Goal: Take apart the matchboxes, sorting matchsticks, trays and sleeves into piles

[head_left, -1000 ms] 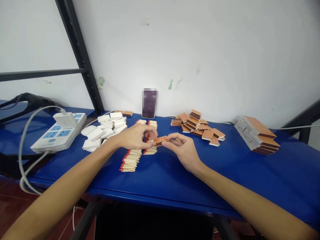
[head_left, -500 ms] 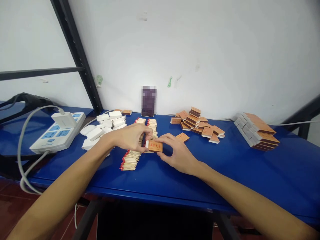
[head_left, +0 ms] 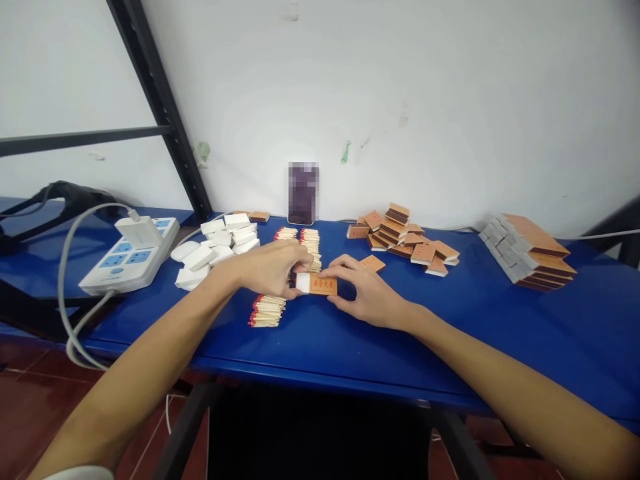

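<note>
Between my hands is a matchbox (head_left: 323, 285) with an orange printed sleeve. Its white inner tray (head_left: 303, 282) sticks out of the sleeve's left end. My left hand (head_left: 273, 268) pinches the tray's outer end between thumb and fingers; something dark shows there, too small to make out. The right end of the sleeve is gripped by my right hand (head_left: 367, 293). Rows of red-tipped matches (head_left: 268, 311) lie on the blue table under and behind my hands, partly hidden by them. Just behind my right hand lies a loose orange matchbox sleeve (head_left: 373, 263).
White trays (head_left: 200, 258) are heaped at left, beside a power strip (head_left: 133, 260) with a plug and cables. A phone (head_left: 303, 193) leans on the wall. Orange sleeves (head_left: 395, 230) form a pile at centre right; stacked matchboxes (head_left: 530, 253) stand farther right. A black shelf post (head_left: 165, 107) rises at left.
More of the white tray now shows out of the sleeve's left end, and my hands are slightly farther apart. The whole view has shifted a little.
</note>
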`<state>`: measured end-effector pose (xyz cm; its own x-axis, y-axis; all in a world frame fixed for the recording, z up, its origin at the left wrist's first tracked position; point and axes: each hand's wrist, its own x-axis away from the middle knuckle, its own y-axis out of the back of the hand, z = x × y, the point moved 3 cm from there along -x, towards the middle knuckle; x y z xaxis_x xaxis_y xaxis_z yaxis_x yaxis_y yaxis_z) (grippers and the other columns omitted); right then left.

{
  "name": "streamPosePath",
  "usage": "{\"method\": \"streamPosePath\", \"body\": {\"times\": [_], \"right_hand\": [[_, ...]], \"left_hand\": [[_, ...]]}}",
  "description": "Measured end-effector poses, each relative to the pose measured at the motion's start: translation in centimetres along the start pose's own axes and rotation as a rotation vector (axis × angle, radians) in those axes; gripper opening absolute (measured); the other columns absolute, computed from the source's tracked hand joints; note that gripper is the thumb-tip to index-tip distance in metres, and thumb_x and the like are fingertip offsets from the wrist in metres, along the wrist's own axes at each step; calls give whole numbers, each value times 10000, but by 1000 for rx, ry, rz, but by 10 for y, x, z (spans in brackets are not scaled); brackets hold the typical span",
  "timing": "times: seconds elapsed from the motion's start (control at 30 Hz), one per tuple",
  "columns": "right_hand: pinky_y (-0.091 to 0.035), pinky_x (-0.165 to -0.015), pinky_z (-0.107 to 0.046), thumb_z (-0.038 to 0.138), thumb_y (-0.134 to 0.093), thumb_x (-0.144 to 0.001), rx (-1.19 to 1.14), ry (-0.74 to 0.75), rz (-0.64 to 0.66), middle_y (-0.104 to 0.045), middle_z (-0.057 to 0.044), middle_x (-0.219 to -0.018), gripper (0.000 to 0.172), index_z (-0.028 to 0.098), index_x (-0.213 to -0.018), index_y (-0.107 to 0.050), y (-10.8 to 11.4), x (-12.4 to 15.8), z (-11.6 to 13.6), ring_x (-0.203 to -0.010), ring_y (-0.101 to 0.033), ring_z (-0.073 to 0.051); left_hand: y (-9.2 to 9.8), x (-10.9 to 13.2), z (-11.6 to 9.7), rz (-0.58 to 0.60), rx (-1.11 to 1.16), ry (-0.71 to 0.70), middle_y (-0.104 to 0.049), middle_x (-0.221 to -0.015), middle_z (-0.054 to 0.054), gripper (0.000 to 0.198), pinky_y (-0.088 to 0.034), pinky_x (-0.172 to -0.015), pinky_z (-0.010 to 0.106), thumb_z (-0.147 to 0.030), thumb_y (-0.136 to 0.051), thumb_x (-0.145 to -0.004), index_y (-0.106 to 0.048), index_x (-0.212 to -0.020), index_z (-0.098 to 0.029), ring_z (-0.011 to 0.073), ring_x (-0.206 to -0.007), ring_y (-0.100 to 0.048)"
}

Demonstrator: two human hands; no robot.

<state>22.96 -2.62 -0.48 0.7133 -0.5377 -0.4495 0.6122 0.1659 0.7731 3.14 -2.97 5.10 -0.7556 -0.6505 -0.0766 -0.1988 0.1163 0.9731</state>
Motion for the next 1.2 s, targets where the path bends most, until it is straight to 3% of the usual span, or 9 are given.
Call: {"method": "streamPosePath", "body": {"times": [0.23,0.37,0.57,0.67,0.77,0.87,0.97,1.1,1.2], "right_hand": [[-490,-823,-382,145,-596,-785,228,-8,145,-591,-83,-1089,439,226,-1216,-596,19,4,-2,-965,-588,-232],[-477,-837,-418,191,-595,-762,395,-69,45,-615,-107,-1106,405,209,-1166,-566,45,3,-15,-990,-594,-279],[-471,-785,-463,375,-558,-834,708,-614,-328,-574,-176,-1147,335,182,-1108,-552,113,23,-66,-1018,-571,-347],[-471,-786,-482,422,-515,-864,744,-882,-298,-558,-201,-1132,360,148,-1094,-557,130,40,-88,-990,-581,-352],[-469,-815,-495,410,-498,-875,728,-989,-207,-561,-207,-1141,369,143,-1120,-570,132,49,-101,-1023,-580,-363],[-468,-831,-514,417,-460,-894,742,-908,-271,-564,-205,-1167,387,156,-1148,-593,130,46,-99,-1072,-562,-377],[-480,-817,-465,369,-465,-889,662,-662,-357,-585,-170,-1159,345,176,-1132,-616,122,34,-82,-971,-604,-311],[-486,-855,-416,267,-512,-855,430,-281,-130,-663,-96,-1080,264,207,-1080,-637,89,17,-52,-961,-629,-262],[-471,-924,-434,204,-548,-796,383,-182,72,-660,-79,-1153,335,232,-1117,-641,66,13,-39,-1093,-601,-282]], "left_hand": [[-4,-2,2,11,-37,-3,-493,-753,-1,302,-342,-673,309,-255,-654,-670,-358,-718,-211,174,-745,-456],[-4,-2,2,10,-66,-6,-512,-746,4,272,-339,-681,314,-255,-647,-670,-381,-706,-208,175,-737,-466],[-2,-2,2,18,-97,10,-551,-730,10,160,-343,-689,321,-219,-634,-663,-489,-727,-199,188,-735,-493],[-2,-3,2,20,-112,-8,-570,-768,18,175,-345,-694,320,-235,-647,-674,-484,-727,-199,187,-746,-494],[-1,-3,1,25,-112,-6,-563,-770,14,178,-348,-712,324,-248,-648,-685,-483,-728,-199,186,-749,-493],[1,-3,1,23,-100,33,-569,-779,18,180,-351,-734,331,-271,-657,-694,-498,-733,-197,193,-765,-498],[4,-2,2,16,-93,72,-580,-780,20,216,-350,-752,338,-338,-675,-716,-515,-759,-199,203,-787,-498],[5,0,4,-1,-67,68,-569,-765,10,232,-350,-753,330,-348,-670,-715,-494,-757,-202,198,-793,-488],[5,0,3,-13,-46,69,-564,-770,7,238,-353,-744,323,-327,-671,-695,-473,-740,-204,194,-792,-485]]}}
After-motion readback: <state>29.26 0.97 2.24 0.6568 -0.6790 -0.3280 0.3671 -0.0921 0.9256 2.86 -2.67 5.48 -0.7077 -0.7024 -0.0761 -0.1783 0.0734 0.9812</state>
